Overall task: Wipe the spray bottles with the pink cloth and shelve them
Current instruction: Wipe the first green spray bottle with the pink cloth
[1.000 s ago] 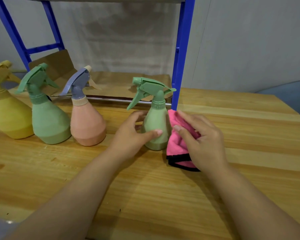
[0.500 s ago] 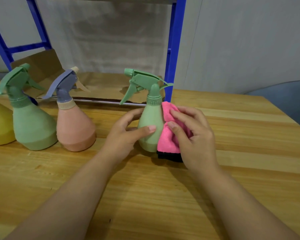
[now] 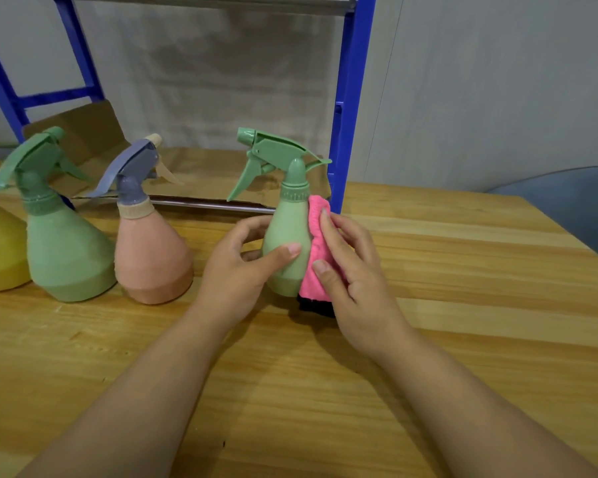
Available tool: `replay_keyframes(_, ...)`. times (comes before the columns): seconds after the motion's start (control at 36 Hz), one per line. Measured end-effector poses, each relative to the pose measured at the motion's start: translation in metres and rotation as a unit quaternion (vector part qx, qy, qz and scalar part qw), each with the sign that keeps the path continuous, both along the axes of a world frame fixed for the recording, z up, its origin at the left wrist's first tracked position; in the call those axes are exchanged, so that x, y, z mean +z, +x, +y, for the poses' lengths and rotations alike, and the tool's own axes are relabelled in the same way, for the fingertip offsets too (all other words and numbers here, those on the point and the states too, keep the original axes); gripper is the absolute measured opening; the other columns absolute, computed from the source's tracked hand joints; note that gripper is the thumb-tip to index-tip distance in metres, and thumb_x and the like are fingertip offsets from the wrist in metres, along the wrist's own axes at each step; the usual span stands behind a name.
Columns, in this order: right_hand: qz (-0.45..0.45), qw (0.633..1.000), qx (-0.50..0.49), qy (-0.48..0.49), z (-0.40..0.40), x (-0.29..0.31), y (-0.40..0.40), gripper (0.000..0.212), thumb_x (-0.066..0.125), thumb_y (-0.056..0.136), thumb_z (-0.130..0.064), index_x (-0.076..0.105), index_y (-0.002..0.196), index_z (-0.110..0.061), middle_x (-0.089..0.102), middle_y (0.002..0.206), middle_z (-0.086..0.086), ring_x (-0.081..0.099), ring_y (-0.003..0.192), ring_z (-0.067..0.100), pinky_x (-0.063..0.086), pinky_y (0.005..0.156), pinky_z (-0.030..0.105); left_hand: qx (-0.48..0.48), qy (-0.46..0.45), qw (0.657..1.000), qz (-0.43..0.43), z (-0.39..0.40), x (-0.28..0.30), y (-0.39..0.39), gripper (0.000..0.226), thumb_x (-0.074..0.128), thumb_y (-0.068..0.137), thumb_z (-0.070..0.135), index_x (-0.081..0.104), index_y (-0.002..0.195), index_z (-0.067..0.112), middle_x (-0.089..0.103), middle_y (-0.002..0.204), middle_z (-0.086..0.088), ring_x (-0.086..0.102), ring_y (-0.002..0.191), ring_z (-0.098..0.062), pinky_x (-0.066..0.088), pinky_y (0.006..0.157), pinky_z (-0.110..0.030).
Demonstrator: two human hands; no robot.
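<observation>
- Left hand (image 3: 237,267) curls round the small green spray bottle (image 3: 288,250), upright on the wooden table (image 3: 463,305)
- Right hand (image 3: 351,270) presses the pink cloth (image 3: 314,257) against the bottle's right side, fingers fairly straight
- Pink spray bottle (image 3: 151,257), larger green spray bottle (image 3: 63,250) stand left, near the blue shelf frame (image 3: 347,115)

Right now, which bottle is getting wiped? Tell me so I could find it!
Find the blue shelf post at the back of the wooden table. In front of it stands a slim green spray bottle, gripped by the left hand, with the right hand pressing the pink cloth against it. Its neighbours are fatter and untouched.
</observation>
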State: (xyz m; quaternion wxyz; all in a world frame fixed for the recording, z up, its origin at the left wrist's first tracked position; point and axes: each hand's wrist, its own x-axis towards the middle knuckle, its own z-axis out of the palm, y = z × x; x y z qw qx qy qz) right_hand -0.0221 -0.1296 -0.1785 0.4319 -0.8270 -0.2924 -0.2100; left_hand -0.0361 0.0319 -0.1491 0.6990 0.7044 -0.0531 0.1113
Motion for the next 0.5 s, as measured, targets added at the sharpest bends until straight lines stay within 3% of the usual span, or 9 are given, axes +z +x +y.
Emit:
replay_keyframes(0.11, 0.018, 0.999, 0.017, 0.042, -0.002, 0.004, 0.001, 0.051, 0.042, 0.097, -0.024, 0.022, 0.143, -0.03, 0.028, 0.138, -0.026, 0.024, 0.133, -0.008, 0.019, 0.109, 0.009, -0.023, 0.008, 1.0, -0.003, -0.002, 0.001, -0.003, 0.051, 0.069, 0.066, 0.034, 0.059, 0.115, 0.027, 0.064, 0.111, 0.011, 0.068, 0.092, -0.006, 0.058, 0.078, -0.034)
replay_keyframes(0.19, 0.024, 0.996, 0.025, 0.082, -0.004, 0.006, -0.001, 0.047, 0.042, 0.096, -0.021, 0.026, 0.14, -0.03, 0.031, 0.138, -0.023, 0.028, 0.131, -0.009, 0.02, 0.108, 0.008, -0.047, -0.001, 0.999, -0.006, -0.006, 0.002, -0.006, 0.041, 0.066, 0.076, 0.025, 0.058, 0.116, 0.025, 0.063, 0.111, 0.012, 0.067, 0.089, 0.0, 0.057, 0.07, -0.023)
replay_keyframes(0.33, 0.04, 0.992, 0.016, 0.116, -0.006, 0.009, -0.001, 0.048, 0.041, 0.096, -0.025, 0.027, 0.142, -0.028, 0.039, 0.139, -0.007, 0.033, 0.13, -0.005, 0.023, 0.105, 0.007, -0.039, -0.001, 0.999, -0.014, -0.009, -0.001, -0.005, 0.045, 0.074, 0.067, 0.034, 0.056, 0.108, 0.031, 0.064, 0.115, 0.002, 0.062, 0.108, -0.016, 0.052, 0.091, -0.04)
replay_keyframes(0.42, 0.039, 0.993, 0.029, 0.106, -0.004, 0.011, -0.004, 0.048, 0.044, 0.095, -0.024, 0.029, 0.141, -0.027, 0.039, 0.138, -0.009, 0.033, 0.13, -0.007, 0.024, 0.105, 0.007, -0.048, -0.005, 0.999, -0.006, -0.01, -0.003, -0.003, 0.059, 0.076, 0.058, 0.041, 0.054, 0.112, 0.034, 0.065, 0.115, 0.001, 0.064, 0.105, -0.015, 0.055, 0.081, -0.032)
replay_keyframes(0.5, 0.032, 0.993, 0.036, 0.107, -0.005, 0.011, -0.005, 0.049, 0.049, 0.094, -0.02, 0.033, 0.14, -0.025, 0.04, 0.137, -0.014, 0.035, 0.13, -0.005, 0.025, 0.107, 0.009, -0.045, -0.026, 0.999, -0.014, -0.007, -0.001, -0.002, 0.056, 0.073, 0.056, 0.034, 0.056, 0.109, 0.032, 0.067, 0.109, 0.001, 0.067, 0.098, -0.017, 0.056, 0.073, -0.027)
